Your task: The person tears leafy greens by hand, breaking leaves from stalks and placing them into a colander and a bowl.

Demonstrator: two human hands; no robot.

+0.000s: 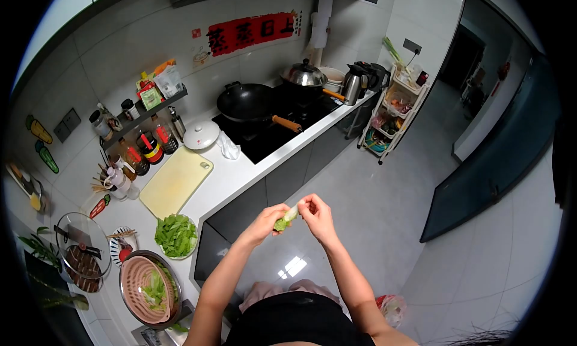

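Observation:
Above the floor, in front of my body, my left hand (pixel 268 222) is closed round a small piece of lettuce (pixel 291 213), with green leaf at its lower left and a pale stem end at the upper right. The fingers of my right hand (pixel 317 215) pinch that pale end. Part of the lettuce is hidden by my fingers. To the left on the counter, a white plate (pixel 193 245) bears a heap of cut green leaves (pixel 175 235). Beside it, a pink colander (pixel 133 274) with more leaves sits tilted in a metal bowl (pixel 125 304).
A yellow cutting board (pixel 174 181) lies on the counter. The cooktop carries a black wok (pixel 245 103) and a lidded pan (pixel 304 75). Bottles (pixel 133 157) line the wall. A wheeled rack (pixel 393 109) stands beyond the counter; a plastic bag (pixel 392 310) is on the floor.

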